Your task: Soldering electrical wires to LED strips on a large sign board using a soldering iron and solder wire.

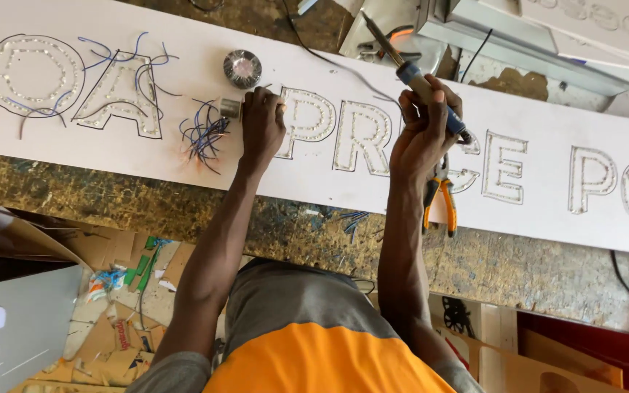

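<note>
A long white sign board [183, 156] lies across a rough workbench, with outlined letters filled with small clear bulbs. My left hand [262, 124] rests on the board beside a letter outline, its fingers closed on something small; what it pinches is hidden. Just left of it lie a bundle of blue wires [204, 137] and a small metal piece [231, 108]. My right hand [424, 124] grips a blue-handled soldering iron [410, 73], its tip pointing up and left, off the board. Orange-handled pliers [440, 196] lie on the board under that hand.
A roll of tape [242, 68] sits on the board above my left hand. Loose blue wires [121, 62] trail over the left letters. The bench edge [314, 233] runs below the board; cardboard scraps [111, 306] litter the floor. Metal frames [518, 44] lie at the top right.
</note>
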